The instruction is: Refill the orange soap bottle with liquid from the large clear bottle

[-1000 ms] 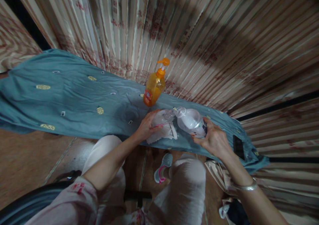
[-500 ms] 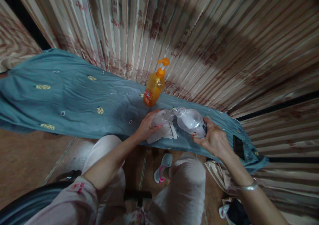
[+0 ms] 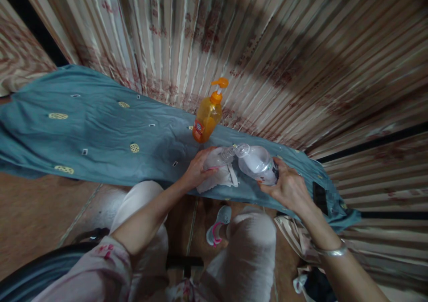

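My left hand [image 3: 198, 169] is closed around a clear plastic bottle [image 3: 216, 158], whose neck leans to the right. A larger clear bottle [image 3: 256, 161] with a dark-marked label lies tilted in my right hand [image 3: 286, 181], its fingers wrapped round the base. The two bottle mouths meet, or nearly so, between my hands. Whether liquid passes between them I cannot tell. Under the left bottle lies a white tissue [image 3: 220, 178]. Behind my left hand an orange pump bottle [image 3: 207, 117] stands upright, partly filled.
A teal patterned cloth [image 3: 103, 132] covers the long narrow table. Toward its right end lies a dark phone [image 3: 320, 197]. Pleated curtains [image 3: 214, 34] hang right behind the table. My knees are close to its front edge, and a dark bundle [image 3: 317, 284] is on the floor at right.
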A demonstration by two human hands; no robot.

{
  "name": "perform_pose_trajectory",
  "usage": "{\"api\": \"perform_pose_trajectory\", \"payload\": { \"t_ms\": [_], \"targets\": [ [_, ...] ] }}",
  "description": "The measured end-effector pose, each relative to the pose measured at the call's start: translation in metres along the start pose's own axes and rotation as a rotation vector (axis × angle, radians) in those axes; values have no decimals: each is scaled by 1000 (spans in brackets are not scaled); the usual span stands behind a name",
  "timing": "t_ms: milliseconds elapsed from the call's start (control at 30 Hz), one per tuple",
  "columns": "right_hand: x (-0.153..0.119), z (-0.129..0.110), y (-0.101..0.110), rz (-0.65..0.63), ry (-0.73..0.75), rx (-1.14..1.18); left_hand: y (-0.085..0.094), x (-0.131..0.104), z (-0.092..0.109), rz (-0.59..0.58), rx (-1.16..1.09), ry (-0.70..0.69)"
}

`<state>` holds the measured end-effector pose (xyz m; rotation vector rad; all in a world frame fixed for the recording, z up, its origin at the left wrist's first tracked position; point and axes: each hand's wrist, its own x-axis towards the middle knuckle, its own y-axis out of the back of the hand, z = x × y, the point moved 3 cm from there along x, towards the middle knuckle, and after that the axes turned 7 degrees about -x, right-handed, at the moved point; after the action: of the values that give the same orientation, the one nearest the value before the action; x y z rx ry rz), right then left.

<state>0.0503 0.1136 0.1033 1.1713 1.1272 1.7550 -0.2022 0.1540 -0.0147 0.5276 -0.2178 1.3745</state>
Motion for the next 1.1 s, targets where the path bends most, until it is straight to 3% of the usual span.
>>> {"api": "perform_pose_trajectory", "payload": {
  "t_ms": [1100],
  "targets": [
    [-1,0,1,-18,-9,4,0,0,0,6,31,15]
  ]
}}
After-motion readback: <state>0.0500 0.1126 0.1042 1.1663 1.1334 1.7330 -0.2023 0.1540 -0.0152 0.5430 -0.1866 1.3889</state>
